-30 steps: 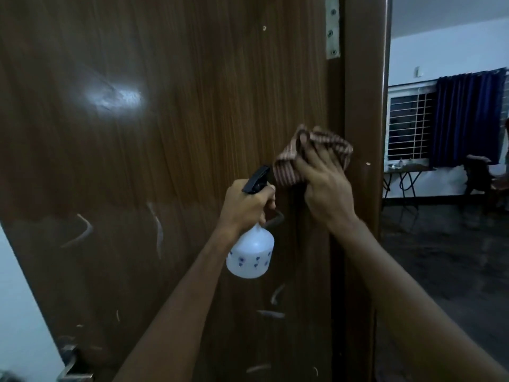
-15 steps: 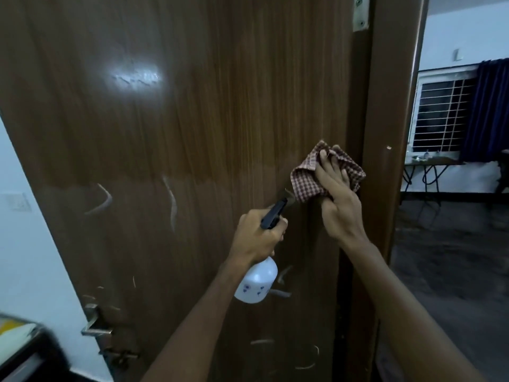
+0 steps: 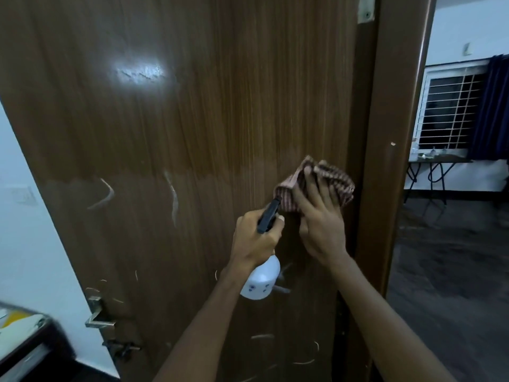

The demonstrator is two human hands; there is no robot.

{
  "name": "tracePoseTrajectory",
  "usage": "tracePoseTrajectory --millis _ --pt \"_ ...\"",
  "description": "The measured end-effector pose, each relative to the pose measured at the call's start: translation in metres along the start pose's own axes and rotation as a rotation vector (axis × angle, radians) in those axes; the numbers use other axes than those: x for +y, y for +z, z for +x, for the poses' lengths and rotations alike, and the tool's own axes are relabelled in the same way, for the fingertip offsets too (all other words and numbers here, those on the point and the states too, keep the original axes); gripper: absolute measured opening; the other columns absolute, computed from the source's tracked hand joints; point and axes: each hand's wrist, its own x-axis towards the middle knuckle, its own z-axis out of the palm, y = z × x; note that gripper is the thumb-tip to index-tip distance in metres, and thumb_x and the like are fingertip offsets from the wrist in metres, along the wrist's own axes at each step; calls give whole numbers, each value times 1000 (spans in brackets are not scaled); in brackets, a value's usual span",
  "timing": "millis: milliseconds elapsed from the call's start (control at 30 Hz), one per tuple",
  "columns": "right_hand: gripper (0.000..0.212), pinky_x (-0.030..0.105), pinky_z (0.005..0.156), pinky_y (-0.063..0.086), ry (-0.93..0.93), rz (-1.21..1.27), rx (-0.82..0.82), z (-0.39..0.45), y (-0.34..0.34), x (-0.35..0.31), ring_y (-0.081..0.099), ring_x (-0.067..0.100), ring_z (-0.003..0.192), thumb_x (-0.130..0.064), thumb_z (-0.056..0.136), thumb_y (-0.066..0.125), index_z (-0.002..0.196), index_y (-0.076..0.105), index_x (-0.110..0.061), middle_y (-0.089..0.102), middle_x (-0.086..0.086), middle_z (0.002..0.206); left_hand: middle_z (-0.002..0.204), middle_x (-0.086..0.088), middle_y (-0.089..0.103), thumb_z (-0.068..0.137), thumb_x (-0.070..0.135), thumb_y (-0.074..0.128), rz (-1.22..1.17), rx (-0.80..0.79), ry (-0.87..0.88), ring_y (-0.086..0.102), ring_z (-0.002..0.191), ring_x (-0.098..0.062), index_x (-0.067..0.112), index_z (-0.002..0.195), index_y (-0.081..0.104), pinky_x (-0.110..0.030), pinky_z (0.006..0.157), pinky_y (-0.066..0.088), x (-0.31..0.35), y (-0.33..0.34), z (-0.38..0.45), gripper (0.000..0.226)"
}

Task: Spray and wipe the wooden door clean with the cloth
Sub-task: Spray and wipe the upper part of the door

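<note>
The brown wooden door (image 3: 192, 128) fills most of the view, with pale scratch marks across its lower half. My right hand (image 3: 319, 227) presses a crumpled red-and-white checked cloth (image 3: 334, 179) flat against the door near its hinge edge. Just left of it, my left hand (image 3: 254, 241) grips a white spray bottle (image 3: 261, 279) by its neck. The bottle's black nozzle (image 3: 268, 215) points up toward the cloth.
The door frame (image 3: 391, 161) stands right of the cloth, with a hinge plate (image 3: 365, 8) at the top. A metal handle (image 3: 99, 319) sits low on the door's left edge. Through the doorway lie a dark floor, a barred window (image 3: 454, 111), a blue curtain and a table.
My right hand has slid the cloth downward along the door's hinge side. My left hand with the bottle has dropped with it. The view has tilted down, showing the handle.
</note>
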Motion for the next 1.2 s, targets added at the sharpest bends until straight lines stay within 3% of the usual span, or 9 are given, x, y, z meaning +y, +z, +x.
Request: tracePoseTrajectory --millis 133,367,533,633,733,833,933,1033,1200 --pt "71 48 129 12 23 -97 -81 -46 21 7 2 22 160 -18 94 46 161 24 -34 9 0 173 66 -9 68 103 16 64 -27 4 32 64 46 -23 4 80 67 -32 45 53 1 -14 0 26" --pt "72 53 129 8 57 -40 179 61 -13 -19 -1 27 161 -7 100 50 165 22 -23 4 4 174 70 -10 70 103 13 64 -73 46 27 61 47 -14 5 85 69 -22 45 50 5 -25 15 21" --pt "90 43 130 -1 -27 -106 -45 -29 38 -34 2 26 160 -12 89 68 163 22 -33 10 1 172 61 -5 67 102 14 66 -102 63 10 59 43 -19 7 75 67 -29 45 47 4 -35 21 28" --pt "73 42 130 2 -13 -35 -40 11 23 -40 2 21 160 -15 95 53 162 28 -30 10 -2 172 62 -6 66 102 14 66 -115 85 11 58 42 -21 7 74 66 -29 45 46 4 -44 27 29" --pt "67 46 130 2 21 35 86 84 -1 -59 -2 21 161 -16 99 39 164 25 -27 7 -1 174 67 -10 70 102 14 66 -113 108 10 59 41 -21 5 77 67 -29 44 47 2 -50 33 26" --pt "63 50 130 7 29 -6 152 90 7 -70 -1 24 161 -18 105 43 164 24 -24 7 4 174 68 -9 70 102 15 66 -127 102 13 59 42 -21 6 80 68 -29 44 48 4 -54 37 24" --pt "68 51 128 14 -14 -13 45 24 41 -77 1 23 161 -22 102 49 164 22 -28 7 0 174 65 -12 68 102 15 65 -147 105 13 57 41 -23 7 75 68 -32 46 50 -1 -60 35 28" --pt "83 43 130 3 15 -16 -67 -20 56 -82 1 20 161 -10 90 51 164 21 -34 11 -2 173 59 -9 65 102 14 66 -156 101 14 57 40 -22 6 75 68 -32 47 50 -8 -70 30 28" --pt "71 46 131 3 65 27 63 74 25 -96 -2 22 161 -10 98 42 164 21 -28 8 0 174 67 -14 69 102 15 65 -160 108 -33 55 39 -23 7 76 67 -32 45 47 -15 -82 31 27"
